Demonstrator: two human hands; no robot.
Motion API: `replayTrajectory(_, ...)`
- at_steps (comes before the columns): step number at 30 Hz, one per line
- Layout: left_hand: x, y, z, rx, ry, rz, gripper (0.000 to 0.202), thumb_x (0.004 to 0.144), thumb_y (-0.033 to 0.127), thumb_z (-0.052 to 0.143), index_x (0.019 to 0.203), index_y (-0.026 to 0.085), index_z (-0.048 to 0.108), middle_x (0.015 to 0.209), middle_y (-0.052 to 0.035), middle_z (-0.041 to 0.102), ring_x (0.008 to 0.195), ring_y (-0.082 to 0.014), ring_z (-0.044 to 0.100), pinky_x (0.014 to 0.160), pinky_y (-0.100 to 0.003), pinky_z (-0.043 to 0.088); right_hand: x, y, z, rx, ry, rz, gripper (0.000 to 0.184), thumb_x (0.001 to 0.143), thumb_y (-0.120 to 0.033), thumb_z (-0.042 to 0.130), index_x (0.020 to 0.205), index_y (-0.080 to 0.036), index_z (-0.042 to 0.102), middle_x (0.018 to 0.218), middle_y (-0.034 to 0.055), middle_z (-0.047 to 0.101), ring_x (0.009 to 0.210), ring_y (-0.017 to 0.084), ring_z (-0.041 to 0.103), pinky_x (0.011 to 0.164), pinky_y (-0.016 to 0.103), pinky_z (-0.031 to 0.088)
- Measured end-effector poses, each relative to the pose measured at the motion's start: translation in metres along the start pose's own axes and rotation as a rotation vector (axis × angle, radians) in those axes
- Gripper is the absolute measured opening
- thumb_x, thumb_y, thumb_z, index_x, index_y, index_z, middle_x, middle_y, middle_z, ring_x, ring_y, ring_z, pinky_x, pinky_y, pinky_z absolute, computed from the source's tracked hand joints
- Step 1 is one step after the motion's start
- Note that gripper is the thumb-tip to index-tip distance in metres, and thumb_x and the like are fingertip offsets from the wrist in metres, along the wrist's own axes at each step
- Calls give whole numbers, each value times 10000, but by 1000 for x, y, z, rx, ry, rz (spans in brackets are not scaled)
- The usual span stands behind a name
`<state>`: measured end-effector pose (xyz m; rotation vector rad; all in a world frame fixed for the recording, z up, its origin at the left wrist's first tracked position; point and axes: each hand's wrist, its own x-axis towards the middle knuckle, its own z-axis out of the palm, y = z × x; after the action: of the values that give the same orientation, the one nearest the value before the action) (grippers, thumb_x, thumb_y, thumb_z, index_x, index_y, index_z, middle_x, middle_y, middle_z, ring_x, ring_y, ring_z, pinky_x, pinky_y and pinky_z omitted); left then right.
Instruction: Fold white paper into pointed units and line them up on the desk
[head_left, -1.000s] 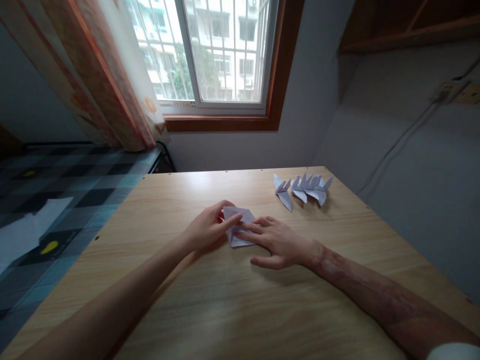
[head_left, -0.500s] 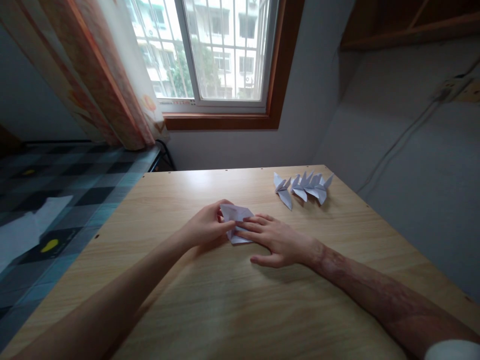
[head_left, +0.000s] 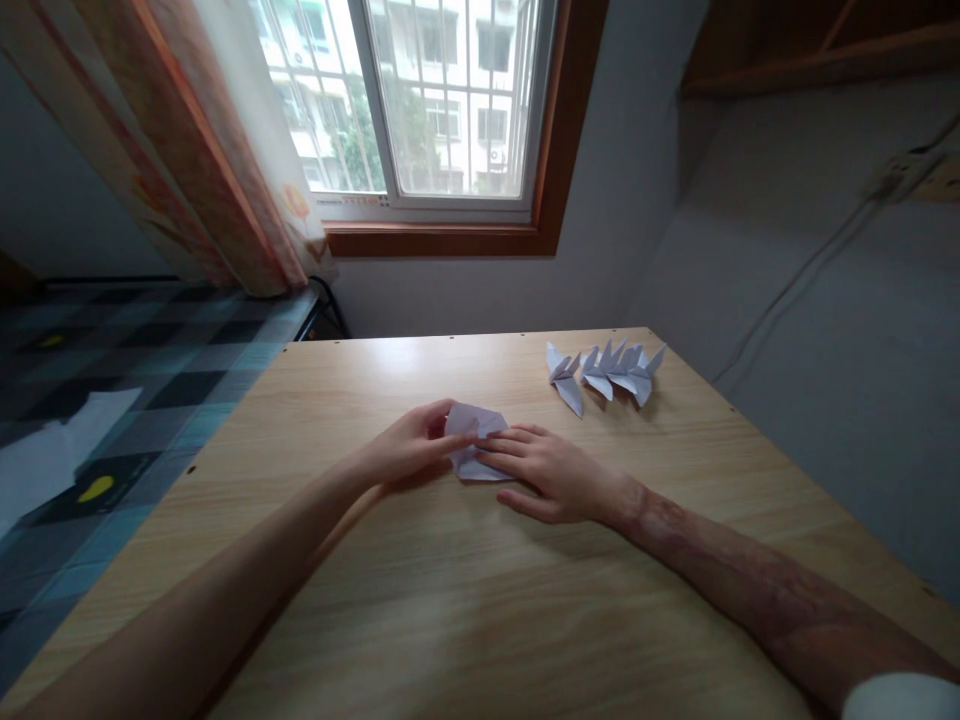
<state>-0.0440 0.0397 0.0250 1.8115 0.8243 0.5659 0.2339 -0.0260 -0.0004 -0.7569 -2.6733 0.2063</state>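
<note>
A small folded sheet of white paper (head_left: 480, 468) lies on the wooden table (head_left: 465, 600), under both hands. My left hand (head_left: 420, 440) grips its left side, with the thumb across the top and the other fingers partly hidden behind the edge. From the right, my right hand (head_left: 544, 470) rests on the paper with its fingers stretched out flat; the thumb is spread towards me on the tabletop. Beyond the right hand stand several folded white paper cranes (head_left: 619, 370) in a row, a single crane (head_left: 565, 378) at their left end.
To the left, white paper sheets (head_left: 60, 450) lie on a checked bed cover (head_left: 172, 345). A barred window (head_left: 450, 110) with a curtain (head_left: 225, 150) is ahead. A cable (head_left: 802, 255) hangs on the right wall. Something white and rounded (head_left: 904, 697) shows at the bottom right.
My left thumb has slid a little further right over the paper. The right thumb has drawn slightly closer to the fingers. The cranes are where they were.
</note>
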Motion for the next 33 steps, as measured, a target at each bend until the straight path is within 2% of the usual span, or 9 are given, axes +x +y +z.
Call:
replayTrajectory(5,-5,-7,-12,19,-160,47,554,834,455,895,1315,232,736,1219,-100,770,1173,-268,706,1015,-385,576,1,0,1,-21,46,-23,553,1072,-393,620,1581,-181,581,1557,169,677,1517,323,560,1315,562,344)
replayTrajectory(9,-5,-7,-15,97,-163,72,572,812,426,922,1327,253,743,1258,-94,745,1220,-267,667,1091,-410,535,1,-1,0,-12,41,-49,568,1067,-420,644,1594,-218,575,1474,150,718,1438,334,587,1230,528,442)
replayTrajectory(12,-5,-10,-13,113,-160,83,603,804,426,940,1346,260,737,1250,-86,727,1220,-260,659,1086,-396,531,1,0,-1,-4,17,-77,617,1064,-451,656,1627,-225,544,1510,150,692,1439,353,562,1213,533,458)
replayTrajectory(17,-7,-15,-14,47,-171,86,642,791,430,944,1368,255,724,1276,-101,731,1230,-276,661,1097,-423,535,-1,1,0,18,-10,-50,756,1062,-495,657,1716,-203,414,1684,159,552,1475,361,530,1251,548,431)
replayTrajectory(22,-6,-10,-12,91,-116,95,478,899,463,848,1299,225,739,1202,-93,745,1145,-248,668,1005,-363,554,-3,-1,-1,-7,-19,-42,792,1074,-501,654,1760,-256,341,1785,136,420,1379,348,571,1218,552,452)
replayTrajectory(27,-5,-7,-8,168,-86,137,345,980,468,763,1173,182,749,1048,-74,729,945,-194,649,815,-280,526,-3,-2,0,-12,-44,-59,819,1089,-521,617,1783,-257,273,1758,110,469,1397,347,550,1237,546,438)
replayTrajectory(33,-5,-13,-13,113,-103,111,328,970,491,780,1039,173,737,950,-57,738,871,-191,679,784,-293,548,-2,-2,-2,13,-45,-63,789,1070,-504,643,1753,-242,348,1714,148,514,1391,359,564,1238,561,434)
